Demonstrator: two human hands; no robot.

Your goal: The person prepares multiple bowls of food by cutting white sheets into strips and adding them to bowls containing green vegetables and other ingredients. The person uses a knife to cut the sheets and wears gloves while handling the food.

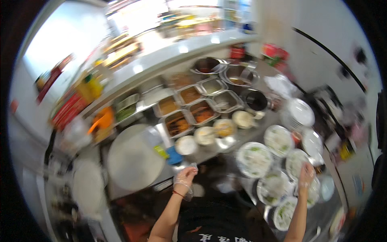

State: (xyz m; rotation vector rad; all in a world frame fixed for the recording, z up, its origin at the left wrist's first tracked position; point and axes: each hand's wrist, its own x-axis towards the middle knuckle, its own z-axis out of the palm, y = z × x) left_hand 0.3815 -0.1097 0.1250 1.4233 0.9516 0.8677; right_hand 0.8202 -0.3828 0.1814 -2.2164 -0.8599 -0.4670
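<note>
My left hand (185,179), in a clear plastic glove, hovers near the front edge of the steel counter, its fingers drawn together; blur hides whether anything is between them. My right hand (306,175), also gloved, is over a plate of white and green food (296,163) at the right, fingers pointing down; whether it touches the food cannot be told. Around it stand several more plates with white food and green pieces, among them a near-left plate (254,159) and a lower plate (284,213). A blue cloth or pad (174,155) lies beyond my left hand.
A large round board (136,157) lies at the left. Steel trays of sauces and toppings (202,112) fill the counter's middle, with round bowls (186,145) before them. Behind them are large pots (239,75). Stacked white plates (300,113) and a dark pot (254,99) stand at the right.
</note>
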